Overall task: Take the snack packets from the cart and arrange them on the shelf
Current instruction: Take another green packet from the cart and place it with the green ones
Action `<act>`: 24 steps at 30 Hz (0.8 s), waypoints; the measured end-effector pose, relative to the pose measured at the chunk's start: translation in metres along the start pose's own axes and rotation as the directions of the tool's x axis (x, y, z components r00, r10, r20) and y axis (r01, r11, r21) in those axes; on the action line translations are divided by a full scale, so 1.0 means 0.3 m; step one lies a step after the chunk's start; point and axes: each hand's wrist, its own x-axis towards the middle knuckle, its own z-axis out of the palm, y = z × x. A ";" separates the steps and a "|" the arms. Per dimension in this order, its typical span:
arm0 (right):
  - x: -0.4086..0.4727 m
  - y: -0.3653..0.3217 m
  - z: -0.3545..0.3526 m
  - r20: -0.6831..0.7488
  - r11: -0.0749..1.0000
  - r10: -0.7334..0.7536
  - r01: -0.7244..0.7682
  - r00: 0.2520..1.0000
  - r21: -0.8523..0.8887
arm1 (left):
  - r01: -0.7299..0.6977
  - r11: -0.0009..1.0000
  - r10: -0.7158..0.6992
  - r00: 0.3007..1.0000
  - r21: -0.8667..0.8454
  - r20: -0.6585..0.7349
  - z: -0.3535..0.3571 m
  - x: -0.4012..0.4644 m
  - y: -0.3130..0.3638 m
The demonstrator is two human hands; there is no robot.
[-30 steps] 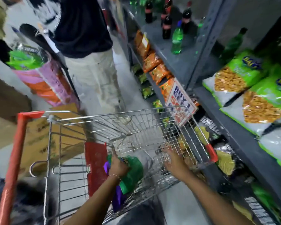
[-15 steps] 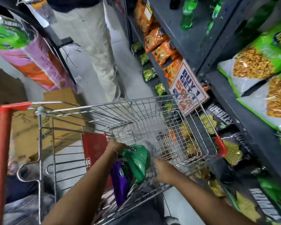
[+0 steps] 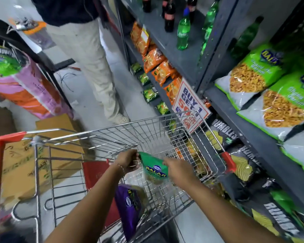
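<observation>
Inside the wire cart (image 3: pixel 147 127), both my hands hold a green snack packet (image 3: pixel 154 170). My left hand (image 3: pixel 128 160) pinches its top left corner and my right hand (image 3: pixel 178 171) grips its right edge. The packet hangs above the cart's floor. A purple snack packet (image 3: pixel 130 206) lies lower in the cart under my left forearm, partly hidden by it. The grey metal shelf (image 3: pixel 253 135) stands to the right, with large green-and-white snack bags (image 3: pixel 277 106) on it and black chip bags (image 3: pixel 242 165) on the level below.
A person in light trousers (image 3: pixel 91 67) stands in the aisle beyond the cart. Orange packets (image 3: pixel 158 67) and soda bottles (image 3: pixel 182 32) fill the far shelves. A promo sign (image 3: pixel 189 106) hangs off the shelf edge. Cardboard boxes (image 3: pixel 33 163) and a pink sack (image 3: pixel 28 88) sit at the left.
My right hand has moved in and taken the green packet's right edge. The packet has risen clear of the purple one, which stayed down in the cart. The view tilted slightly upward.
</observation>
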 end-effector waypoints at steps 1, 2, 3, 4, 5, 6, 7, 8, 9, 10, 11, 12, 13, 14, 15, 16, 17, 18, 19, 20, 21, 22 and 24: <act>-0.003 -0.002 -0.066 -0.010 0.999 -0.004 0.005 1.000 0.045 | -0.048 0.999 0.048 0.998 0.020 0.031 -0.003 -0.026 0.009; -0.008 -0.009 -0.138 0.010 0.996 -0.018 0.017 1.000 0.084 | -0.123 0.991 0.119 0.991 0.059 0.065 -0.014 -0.042 0.008; -0.023 -0.017 -0.216 0.032 0.993 -0.035 0.031 0.999 0.116 | -0.195 0.970 0.179 0.977 0.144 0.116 -0.023 -0.070 0.008; -0.053 -0.024 -0.294 0.038 0.989 -0.057 0.051 0.998 0.141 | -0.276 0.931 0.232 0.953 0.238 0.196 -0.030 -0.090 -0.002; -0.095 -0.025 -0.381 0.014 0.987 -0.069 0.067 0.997 0.148 | -0.351 0.877 0.269 0.924 0.328 0.271 -0.021 -0.120 -0.001; -0.136 -0.030 -0.462 -0.018 0.987 -0.090 0.092 0.996 0.136 | -0.418 0.818 0.293 0.894 0.396 0.338 -0.003 -0.175 0.005; -0.179 -0.032 -0.540 -0.065 0.987 -0.110 0.117 0.992 0.107 | -0.466 0.771 0.316 0.872 0.435 0.374 0.021 -0.219 0.017; -0.235 -0.034 -0.627 -0.120 0.986 -0.134 0.144 0.984 0.080 | -0.528 0.718 0.352 0.838 0.454 0.417 0.058 -0.264 0.042; -0.300 -0.037 -0.719 -0.181 0.984 -0.153 0.167 0.971 0.066 | -0.581 0.677 0.391 0.804 0.451 0.449 0.108 -0.339 0.074; -0.373 -0.041 -0.815 -0.247 0.980 -0.166 0.187 0.955 0.063 | -0.649 0.628 0.434 0.750 0.430 0.499 0.162 -0.408 0.103; -0.451 -0.049 -0.908 -0.330 0.976 -0.175 0.207 0.928 0.064 | -0.716 0.576 0.486 0.688 0.395 0.538 0.219 -0.489 0.135; -0.530 -0.054 -0.990 -0.428 0.970 -0.177 0.230 0.886 0.076 | -0.774 0.539 0.549 0.622 0.332 0.559 0.280 -0.575 0.162; -0.640 -0.055 -1.079 -0.549 0.967 -0.156 0.241 0.821 0.085 | -0.805 0.502 0.592 0.587 0.316 0.553 0.356 -0.666 0.203; -0.717 -0.062 -1.150 -0.657 0.957 -0.136 0.271 0.741 0.107 | -0.842 0.458 0.655 0.536 0.283 0.533 0.405 -0.736 0.226; -0.781 -0.064 -1.203 -0.759 0.938 -0.115 0.321 0.641 0.129 | -0.861 0.448 0.681 0.504 0.241 0.532 0.438 -0.786 0.246; -0.862 -0.060 -1.256 -0.854 0.922 -0.102 0.371 0.511 0.111 | -0.915 0.371 0.718 0.390 0.157 0.576 0.494 -0.861 0.269; -0.933 -0.055 -1.290 -0.924 0.911 -0.074 0.402 0.376 0.091 | -0.936 0.338 0.731 0.325 0.095 0.601 0.533 -0.922 0.286; -1.007 -0.041 -1.312 -0.969 0.903 -0.037 0.424 0.246 0.073 | -0.952 0.305 0.754 0.256 0.023 0.605 0.578 -0.993 0.304; -1.079 -0.021 -1.321 -0.991 0.897 0.006 0.436 0.137 0.066 | -0.953 0.300 0.748 0.204 -0.047 0.632 0.625 -1.061 0.324; -1.136 0.008 -1.303 -0.995 0.887 0.064 0.453 0.073 0.090 | -0.957 0.269 0.746 0.137 -0.107 0.651 0.668 -1.123 0.341; -1.198 0.043 -1.272 -0.989 0.876 0.132 0.460 0.067 0.148 | -0.952 0.246 0.734 0.062 -0.181 0.676 0.724 -1.185 0.358; -1.241 0.077 -1.231 -0.972 0.863 0.201 0.447 0.122 0.235 | -0.932 0.236 0.718 -0.022 -0.273 0.696 0.769 -1.256 0.366; -1.313 0.148 -1.148 -0.916 0.844 0.263 0.388 0.304 0.371 | -0.900 0.236 0.671 -0.121 -0.365 0.732 0.896 -1.359 0.391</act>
